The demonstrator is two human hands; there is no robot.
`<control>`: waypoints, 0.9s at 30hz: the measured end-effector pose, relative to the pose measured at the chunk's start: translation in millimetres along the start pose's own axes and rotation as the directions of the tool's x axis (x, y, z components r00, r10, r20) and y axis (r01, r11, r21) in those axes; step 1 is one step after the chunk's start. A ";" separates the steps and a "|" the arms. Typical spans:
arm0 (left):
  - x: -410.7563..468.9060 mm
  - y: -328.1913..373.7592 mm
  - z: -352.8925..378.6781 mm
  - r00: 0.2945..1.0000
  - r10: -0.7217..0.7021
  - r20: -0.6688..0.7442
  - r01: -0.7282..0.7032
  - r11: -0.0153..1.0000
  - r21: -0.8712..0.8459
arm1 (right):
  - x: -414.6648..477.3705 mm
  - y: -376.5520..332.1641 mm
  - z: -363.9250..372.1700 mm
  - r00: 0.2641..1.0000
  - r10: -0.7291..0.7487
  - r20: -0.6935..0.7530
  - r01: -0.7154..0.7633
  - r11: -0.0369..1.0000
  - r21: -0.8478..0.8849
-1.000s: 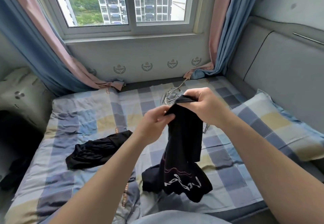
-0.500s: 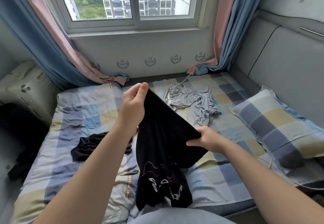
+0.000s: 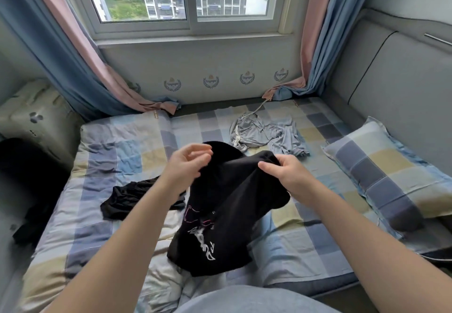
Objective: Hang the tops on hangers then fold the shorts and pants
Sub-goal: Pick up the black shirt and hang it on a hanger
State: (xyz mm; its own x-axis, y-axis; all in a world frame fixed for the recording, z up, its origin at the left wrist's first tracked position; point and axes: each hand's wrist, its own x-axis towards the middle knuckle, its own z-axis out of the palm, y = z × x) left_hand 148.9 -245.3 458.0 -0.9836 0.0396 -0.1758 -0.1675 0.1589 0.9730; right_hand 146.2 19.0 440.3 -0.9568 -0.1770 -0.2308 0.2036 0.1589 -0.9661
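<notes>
I hold a black garment (image 3: 227, 202) with a white and pink print up over the checked bed (image 3: 117, 148). My left hand (image 3: 186, 166) has its fingertips on the garment's raised top edge, fingers curled. The same edge is pinched further right by my right hand (image 3: 286, 175). The garment's lower part rests bunched on the sheet near me. A second black garment (image 3: 132, 197) lies crumpled on the bed to the left, partly behind my left forearm. A grey garment (image 3: 264, 134) with a drawstring lies spread at the far side of the bed.
A checked pillow (image 3: 386, 168) lies at the right against a grey padded headboard (image 3: 403, 80). Blue and pink curtains (image 3: 80, 63) hang beside the window, their ends on the bed. A dark object (image 3: 27, 166) stands left of the bed.
My left hand has dropped from high up to the level of my right hand. The right hand has shifted up and outward, and the black garment is now stretched between both hands.
</notes>
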 end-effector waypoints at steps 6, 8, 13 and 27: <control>-23.7 -20.0 47.3 0.951 -0.064 0.303 0.010 0.985 0.174 | -7.2 -43.2 22.3 0.995 -0.100 0.028 0.094 0.984 0.151; -30.8 -27.9 63.8 0.933 -0.076 0.352 0.002 0.979 0.206 | -10.4 -55.0 26.6 0.994 -0.108 0.031 0.098 0.970 0.220; -31.9 -49.6 83.6 0.975 -0.016 0.222 -0.079 0.909 0.410 | -13.7 -73.7 26.8 0.991 -0.134 -0.009 0.129 0.932 0.338; -22.0 -19.4 29.8 1.000 0.009 0.000 -0.009 0.987 -0.158 | 2.1 -10.5 -1.5 0.966 -0.004 -0.259 -0.036 0.988 -0.148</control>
State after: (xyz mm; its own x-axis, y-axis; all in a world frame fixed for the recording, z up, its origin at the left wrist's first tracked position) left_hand 175.8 -219.9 438.6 -0.9851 0.0407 -0.1669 -0.1670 0.0008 0.9860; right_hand 141.8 18.5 450.1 -0.9787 0.0800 -0.1892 0.2048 0.3075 -0.9293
